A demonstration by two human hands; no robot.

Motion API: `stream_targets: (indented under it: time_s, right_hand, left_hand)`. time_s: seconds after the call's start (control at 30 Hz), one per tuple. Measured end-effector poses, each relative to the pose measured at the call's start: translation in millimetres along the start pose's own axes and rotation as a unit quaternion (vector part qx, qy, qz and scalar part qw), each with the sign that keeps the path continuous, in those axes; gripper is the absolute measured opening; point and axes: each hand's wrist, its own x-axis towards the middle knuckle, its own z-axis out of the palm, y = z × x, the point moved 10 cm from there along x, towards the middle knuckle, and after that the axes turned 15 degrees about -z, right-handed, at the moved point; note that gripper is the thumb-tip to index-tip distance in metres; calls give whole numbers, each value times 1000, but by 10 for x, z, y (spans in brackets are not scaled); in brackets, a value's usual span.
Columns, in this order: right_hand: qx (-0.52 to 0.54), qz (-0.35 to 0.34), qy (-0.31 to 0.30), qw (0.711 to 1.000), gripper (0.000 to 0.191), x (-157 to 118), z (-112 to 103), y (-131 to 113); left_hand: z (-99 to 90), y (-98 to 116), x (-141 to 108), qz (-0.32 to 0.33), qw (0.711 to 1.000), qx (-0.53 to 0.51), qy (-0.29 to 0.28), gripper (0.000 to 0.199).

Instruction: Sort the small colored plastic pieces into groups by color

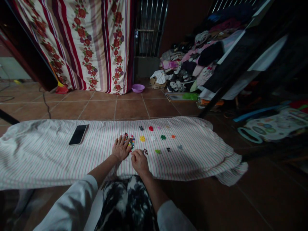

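Dim overall, cloth brightest, soft shadows, R side v. dark, edges blurry w/ wide-angle distort.

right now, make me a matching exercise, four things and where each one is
1. left hand
2. right hand
3. smartphone
4. purple basin

A. on the tiled floor, beside the floral curtain
B. spread over the pile of multicoloured pieces
C. curled beside the dark brown pieces
D. lying on the striped cloth, left of both hands

Pairs: 1-B, 2-C, 3-D, 4-A
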Motion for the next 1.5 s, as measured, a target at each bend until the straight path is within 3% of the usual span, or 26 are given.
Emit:
stream_targets:
  time_s: [0.43,0.7,1.0,1.5]
  right_hand:
    - [-22,2,-10,1000,21,8,43,7]
    - [-15,1,-6,1000,22,5,30,0]
    - [-13,-3,-5,1000,21,-7,27,-5]
    - [-18,-7,-17,1000,21,-27,53,7]
  left_hand:
    - [-221,83,-533,8,998,3,55,52]
    - [-213,-38,-754,-13,999,5,37,52]
    - [-150,-117,-407,-31,999,-6,30,55]
    - [-27,-37,266,-42,999,-8,-12,58]
